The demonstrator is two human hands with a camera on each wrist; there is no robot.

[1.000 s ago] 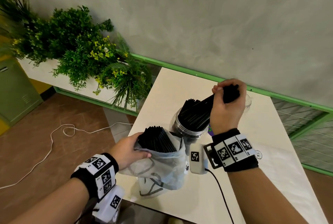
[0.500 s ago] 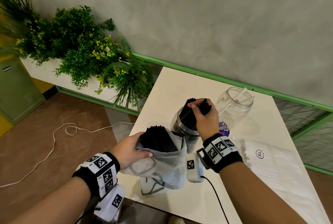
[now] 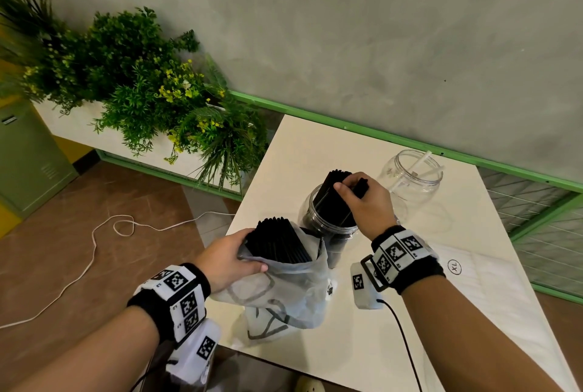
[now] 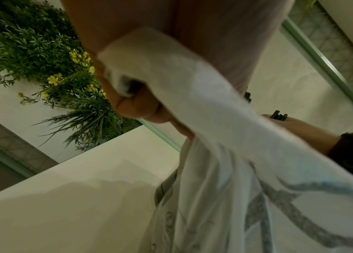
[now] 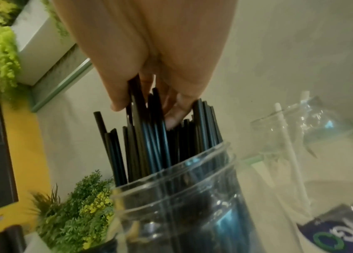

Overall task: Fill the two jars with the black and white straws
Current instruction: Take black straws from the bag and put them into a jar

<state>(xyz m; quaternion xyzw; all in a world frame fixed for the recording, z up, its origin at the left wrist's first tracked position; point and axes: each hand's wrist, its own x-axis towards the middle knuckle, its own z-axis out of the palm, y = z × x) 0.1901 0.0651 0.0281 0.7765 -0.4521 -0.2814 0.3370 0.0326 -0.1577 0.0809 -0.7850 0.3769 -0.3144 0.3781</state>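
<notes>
Black straws (image 3: 334, 202) stand near-upright in the nearer clear jar (image 3: 328, 221) at the table's (image 3: 303, 155) centre, long axis tilted slightly left, tops above the rim. The right hand (image 3: 366, 202) sits directly over them, fingers (image 5: 177, 109) curled down around a few straw tops; release calls for a straight downward feed. Just near-left, the left hand (image 3: 230, 259) grips the rim of the white bag (image 3: 284, 290) holding more black straws. The far-right jar (image 3: 413, 177) holds only a couple of white straws (image 5: 288, 145).
</notes>
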